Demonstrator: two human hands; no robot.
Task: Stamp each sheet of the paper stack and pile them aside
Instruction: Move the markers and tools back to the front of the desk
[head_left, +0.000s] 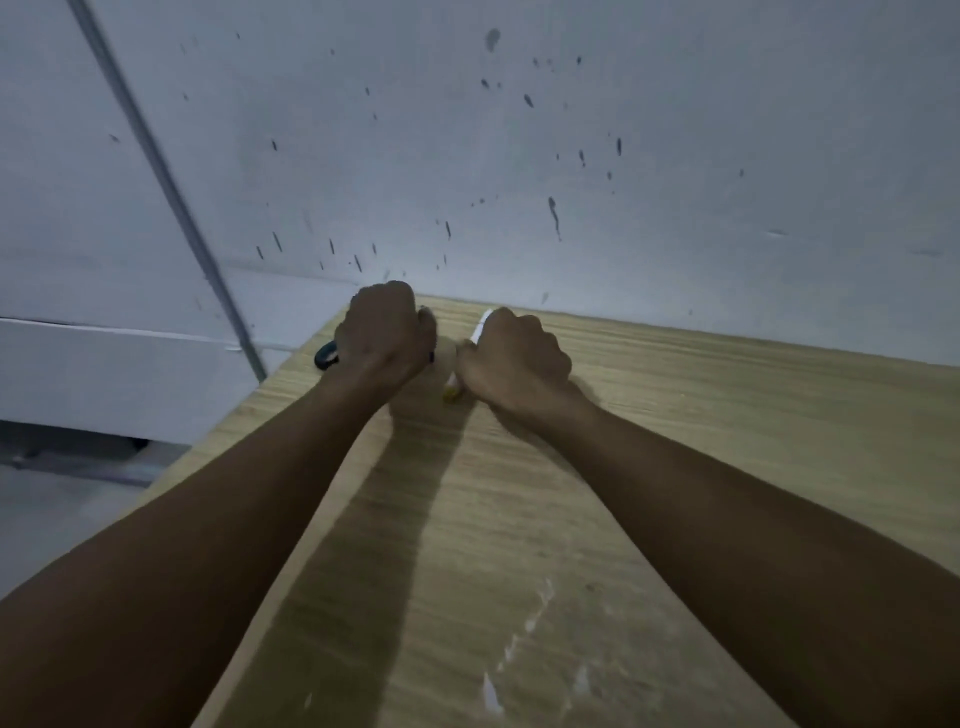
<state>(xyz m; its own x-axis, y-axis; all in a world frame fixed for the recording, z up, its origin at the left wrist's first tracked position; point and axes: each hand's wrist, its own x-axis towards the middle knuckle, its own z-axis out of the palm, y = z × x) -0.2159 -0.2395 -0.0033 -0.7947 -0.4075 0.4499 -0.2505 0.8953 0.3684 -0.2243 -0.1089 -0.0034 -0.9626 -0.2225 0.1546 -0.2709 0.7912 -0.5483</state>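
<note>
A grey wall (519, 130) fills the upper half of the view. It is marked with many dark specks, and a thin pipe (161, 176) runs slanted down its left part. Below it a wooden table (571, 493) takes the lower right part, its far edge touching the wall. Some white smears lie on the near part of the table top. To the left of the table a strip of grey floor (47, 519) is seen.

Two bare forearms reach from the bottom corners toward the far edge of the table, and their shadows fall on the wood between them.

The left hand (384, 332) is over the far left corner of the table. Its fingers are curled tight round a dark object (327, 355), of which only a rounded black end shows at the left side of the fist. It may be the stamp, but I cannot tell this for sure.

The right hand (514, 358) is just beside the left one, almost touching it, and it rests on the table. Its fingers are curled round a thin white stick (480, 322) with a yellow end, like a pen or marker; the white end comes out above the knuckles and the yellow end below the thumb.

The paper stack is not seen on the visible part of the table.
</note>
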